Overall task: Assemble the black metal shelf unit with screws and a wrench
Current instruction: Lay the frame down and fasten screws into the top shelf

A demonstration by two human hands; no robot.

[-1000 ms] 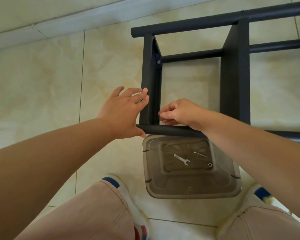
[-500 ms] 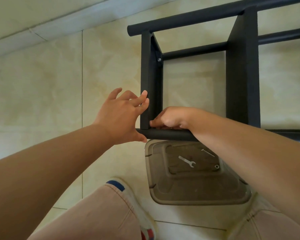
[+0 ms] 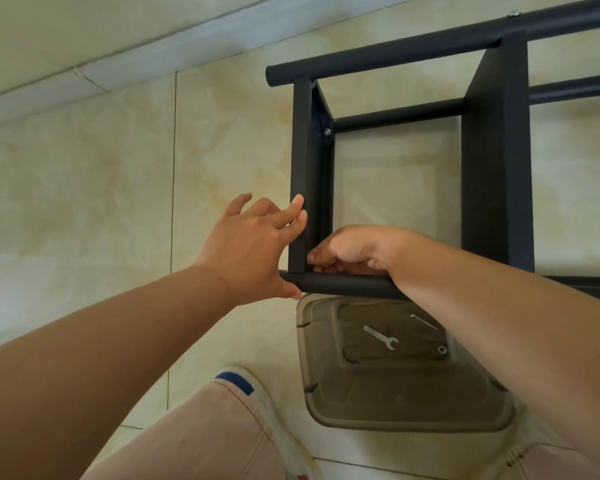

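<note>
On the beige tiled floor [image 3: 84, 188] lies the black metal shelf frame [image 3: 496, 161] on its side. The left hand [image 3: 246, 251] braces its end post, fingers spread — the right hand [image 3: 350, 251] curls at the corner joint, apparently pinching something small, though I cannot tell what. Below, a clear brownish plastic tray [image 3: 409, 407] holds a small silver wrench [image 3: 381, 337].

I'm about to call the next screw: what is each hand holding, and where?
Left hand steadies the shelf frame's end panel, fingers straight on its lower outer edge. Right hand is curled inside that corner; what it pinches is hidden.
</note>
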